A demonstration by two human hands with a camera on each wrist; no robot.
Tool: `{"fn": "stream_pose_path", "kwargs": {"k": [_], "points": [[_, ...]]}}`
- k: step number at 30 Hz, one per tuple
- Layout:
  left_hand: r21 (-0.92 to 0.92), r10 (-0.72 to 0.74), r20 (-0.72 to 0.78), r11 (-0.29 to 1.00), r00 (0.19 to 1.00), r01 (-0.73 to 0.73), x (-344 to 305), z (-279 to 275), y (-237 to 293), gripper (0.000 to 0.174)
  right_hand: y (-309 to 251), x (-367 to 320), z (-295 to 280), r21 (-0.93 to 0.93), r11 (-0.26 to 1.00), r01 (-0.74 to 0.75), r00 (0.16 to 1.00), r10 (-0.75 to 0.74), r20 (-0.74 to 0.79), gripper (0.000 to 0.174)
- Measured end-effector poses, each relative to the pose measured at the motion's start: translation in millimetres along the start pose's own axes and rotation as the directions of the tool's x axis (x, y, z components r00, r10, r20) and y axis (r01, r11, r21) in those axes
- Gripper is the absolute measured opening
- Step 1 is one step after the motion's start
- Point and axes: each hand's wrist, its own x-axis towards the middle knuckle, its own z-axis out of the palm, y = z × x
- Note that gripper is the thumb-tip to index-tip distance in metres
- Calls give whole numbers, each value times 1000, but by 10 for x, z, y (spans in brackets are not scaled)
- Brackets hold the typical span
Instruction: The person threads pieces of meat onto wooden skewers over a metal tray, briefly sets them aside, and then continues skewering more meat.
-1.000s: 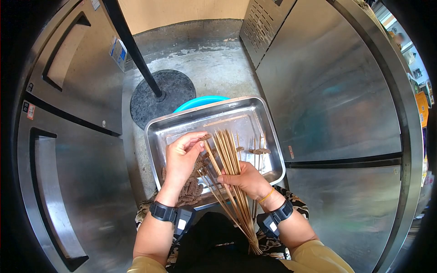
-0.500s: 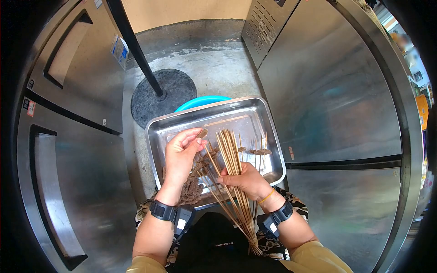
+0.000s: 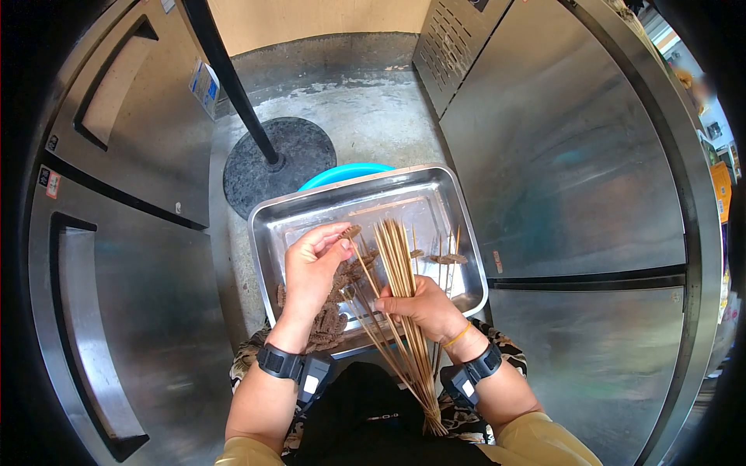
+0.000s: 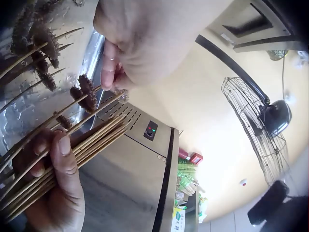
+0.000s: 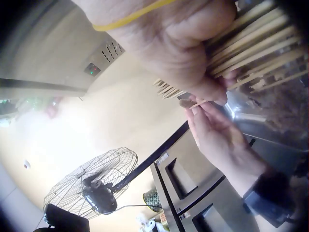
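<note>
My right hand (image 3: 426,309) grips a thick bundle of bamboo skewers (image 3: 398,260), thumb across it, with the tips fanned upward. One skewer (image 3: 364,260) stands apart from the bundle on its left. At its tip, my left hand (image 3: 307,268) pinches a small brown, rough-textured piece (image 3: 350,231) between thumb and fingers. The left wrist view has the left hand (image 4: 140,43) above the skewer tips. Other brown pieces (image 3: 326,326) lie heaped below the left hand, and a few (image 3: 448,259) sit on skewers right of the bundle.
A shallow steel tray (image 3: 404,206) lies under both hands, by the lap. Behind it shows a blue rim (image 3: 350,172) and the round black base (image 3: 280,163) of a pole. Steel cabinets (image 3: 559,155) flank both sides. A wire-caged fan (image 5: 91,181) appears in the wrist views.
The left fingers drew the brown piece slightly away from the skewers, then brought it back to a tip. The bundle shifted slightly right, leaving one skewer more separate.
</note>
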Motion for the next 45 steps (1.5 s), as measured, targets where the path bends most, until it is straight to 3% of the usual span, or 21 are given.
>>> {"fn": "stream_pose_path", "kwargs": {"k": [9,18,21,24,27,32,35,37,40,44,45], "points": [[15,7,3,1000,1000,-7,-7,1,24,22,-2,2,9,9,1000,4,1000,-4,2,14],[422,292,-2,867,956,-264,-88,65,101,19,-17,0,26,6,1000,8,1000,-8,-5,15],[402,326,-5,866,945,-297,-96,79,73,19,-8,6,15,11,1000,4,1000,-4,-4,14],[368,302,-19,889,953,-274,-127,121,14,18,-2,9,-2,9,1000,8,1000,-7,-14,14],[346,133,13,929,991,-129,-183,142,23,17,-14,10,-37,8,1000,19,999,-19,-28,13],[476,160,156,852,975,-216,-230,190,59,15,44,38,-109,13,999,48,998,-48,-44,15],[551,160,177,801,971,-233,-196,171,-27,14,-15,-7,-51,-124,981,148,982,-161,-101,16],[554,140,174,804,975,-215,-175,166,-112,13,-68,-50,-50,-6,989,147,989,-147,-27,16],[324,106,228,929,968,-178,-76,43,-168,14,-58,-72,-104,136,989,55,998,-55,-2,13],[371,74,-123,928,990,-23,24,-152,-59,14,-49,-74,-156,198,980,12,1000,-9,-14,13],[600,102,-111,800,989,-15,12,-179,44,16,-47,-81,-164,205,979,6,1000,-3,-15,13]]}}
